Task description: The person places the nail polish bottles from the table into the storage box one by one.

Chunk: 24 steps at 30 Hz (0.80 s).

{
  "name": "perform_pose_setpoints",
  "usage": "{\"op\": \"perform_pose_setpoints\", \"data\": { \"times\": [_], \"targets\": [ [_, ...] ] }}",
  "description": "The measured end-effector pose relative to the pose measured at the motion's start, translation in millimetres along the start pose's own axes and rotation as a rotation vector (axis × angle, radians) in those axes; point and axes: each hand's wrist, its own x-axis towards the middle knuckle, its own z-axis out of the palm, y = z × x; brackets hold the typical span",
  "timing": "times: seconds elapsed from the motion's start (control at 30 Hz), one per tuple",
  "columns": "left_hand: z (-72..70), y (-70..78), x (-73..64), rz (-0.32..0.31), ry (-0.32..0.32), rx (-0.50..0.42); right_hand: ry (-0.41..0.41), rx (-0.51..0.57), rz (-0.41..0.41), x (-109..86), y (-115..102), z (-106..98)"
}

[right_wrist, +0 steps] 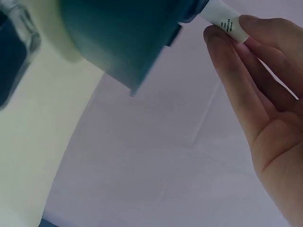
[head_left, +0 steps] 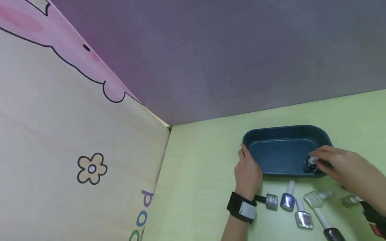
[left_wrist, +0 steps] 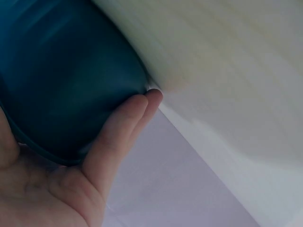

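Observation:
A dark teal tray (head_left: 280, 150) stands on the light green table. My left hand (head_left: 248, 172) holds its near left corner, with fingers (left_wrist: 118, 125) along the outer wall and the thumb side at the other wall. My right hand (head_left: 340, 160) pinches the white cap of a dark nail polish bottle (head_left: 310, 164) at the tray's near right corner. In the right wrist view, thumb and fingertips close on the white cap (right_wrist: 225, 21), which bears small dark print; the tray's wall hides most of the bottle.
In front of the tray lie several nail polish bottles: a glittery one (head_left: 271, 202), a purple one (head_left: 287, 201), a silver one (head_left: 304, 219), a clear one (head_left: 313, 199) and a dark one (head_left: 333, 234). Another bottle (head_left: 349, 200) lies below my right forearm. A grey panel (head_left: 226, 67) rises behind the table.

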Motion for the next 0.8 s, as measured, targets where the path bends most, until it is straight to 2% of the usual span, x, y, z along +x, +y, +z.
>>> {"op": "perform_pose_setpoints", "data": {
  "times": [0.23, 0.5, 0.8],
  "targets": [
    [-1.0, 0.0, -0.3, 0.006, 0.014, -0.003, -0.033, 0.035, 0.009, 0.4, 5, 11],
    [-1.1, 0.1, -0.9, 0.011, 0.023, -0.001, -0.050, 0.017, -0.012, 0.4, 12, 20],
    [-1.8, -0.2, -0.8, 0.015, 0.019, -0.003, -0.041, 0.012, -0.011, 0.3, 15, 24]
  ]
}}
